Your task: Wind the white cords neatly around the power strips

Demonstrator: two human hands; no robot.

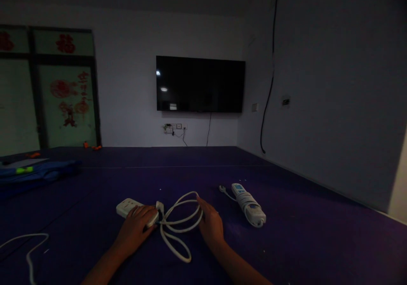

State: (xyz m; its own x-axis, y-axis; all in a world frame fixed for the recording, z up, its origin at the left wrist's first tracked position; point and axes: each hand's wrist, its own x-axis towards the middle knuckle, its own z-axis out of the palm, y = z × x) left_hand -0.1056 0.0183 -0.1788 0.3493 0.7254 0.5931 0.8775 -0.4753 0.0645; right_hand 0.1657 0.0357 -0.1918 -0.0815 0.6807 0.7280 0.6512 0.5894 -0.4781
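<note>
A white power strip (129,205) lies on the purple surface, and my left hand (138,223) is closed over its near end. Its white cord (178,231) is spread in loose loops between my two hands, with the plug (160,206) beside the strip's end. At the right edge of these loops, my right hand (210,222) is closed around the cord, its fingertips partly hidden. Farther right rests a second white power strip (255,212), its cord wound around its body and its plug (222,189) sticking out to the left.
Another white cable (31,255) runs across the lower left. Blue cloth (47,172) lies at the far left, with small orange objects (96,148) near the door. A television (200,84) hangs on the back wall, and a dark cable (268,103) dangles down the right wall.
</note>
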